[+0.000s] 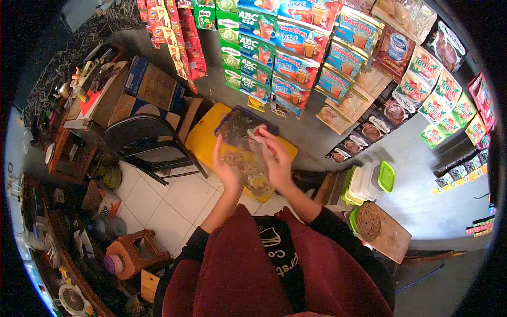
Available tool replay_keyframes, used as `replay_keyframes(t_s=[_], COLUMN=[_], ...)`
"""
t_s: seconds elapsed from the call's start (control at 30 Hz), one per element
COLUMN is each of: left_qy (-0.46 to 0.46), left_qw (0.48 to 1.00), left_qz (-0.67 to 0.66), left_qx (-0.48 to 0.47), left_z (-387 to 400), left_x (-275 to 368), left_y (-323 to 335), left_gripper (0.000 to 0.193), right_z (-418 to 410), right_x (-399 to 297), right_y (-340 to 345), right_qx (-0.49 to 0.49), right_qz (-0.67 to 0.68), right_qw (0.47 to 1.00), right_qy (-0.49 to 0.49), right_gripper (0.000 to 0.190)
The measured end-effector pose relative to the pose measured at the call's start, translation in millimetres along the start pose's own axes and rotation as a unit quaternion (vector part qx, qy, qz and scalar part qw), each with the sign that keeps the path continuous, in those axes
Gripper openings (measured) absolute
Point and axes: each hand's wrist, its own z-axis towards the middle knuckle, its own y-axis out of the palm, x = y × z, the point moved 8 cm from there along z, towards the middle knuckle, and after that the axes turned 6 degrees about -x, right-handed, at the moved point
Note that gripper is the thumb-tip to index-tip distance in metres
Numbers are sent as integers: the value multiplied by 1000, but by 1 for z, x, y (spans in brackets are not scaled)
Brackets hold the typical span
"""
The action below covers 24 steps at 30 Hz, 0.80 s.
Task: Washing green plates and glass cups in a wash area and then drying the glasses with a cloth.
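My left hand (229, 169) is raised over a low yellow table (204, 132), its palm turned toward the right hand. Between both hands is a blurred clear thing, perhaps a glass, and I cannot tell whether the left hand grips it. A crumpled white and red cloth or wrapper (258, 134) is pinched in the fingers of my right hand (277, 160). Just beneath the hands several clear glasses (258, 183) show at the table's near edge, partly hidden and blurred. Behind the fingers lies a dark tray with a blue rim (239, 119).
A black folding chair (144, 132) stands left of the table, near cardboard boxes (156, 89). Drink sachets (295, 59) hang in strips on the wall ahead. Plastic containers with green lids (366, 182) are stacked at right, above a wooden board (390, 233). An orange jerrycan (132, 255) sits lower left.
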Motion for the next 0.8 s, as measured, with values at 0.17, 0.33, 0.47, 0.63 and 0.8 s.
replay_keyframes(t_s=[0.17, 0.33, 0.47, 0.63, 0.8], left_qy=[63, -85, -210, -257, -156], left_qw=[987, 972, 908, 897, 946], left_qz=[-37, -204, -361, -359, -125], left_qx=[143, 81, -17, 12, 255], left_z=[-6, -16, -17, 9, 49], left_x=[-24, -88, -120, -120, -112], left_y=[-41, -84, -85, -104, -155], left_gripper=[41, 32, 30, 37, 23], right_z=[-32, -56, -58, -59, -9], right_x=[-18, -22, 0, 33, 93], right_y=[15, 82, 85, 86, 77], right_qx=[-29, -296, -213, -163, 55], right_qz=[-232, -321, -329, -368, -224], right_qw=[971, 856, 868, 870, 973], right_qy=[-54, -277, -306, -286, -28], right_gripper=[31, 32, 27, 22, 25])
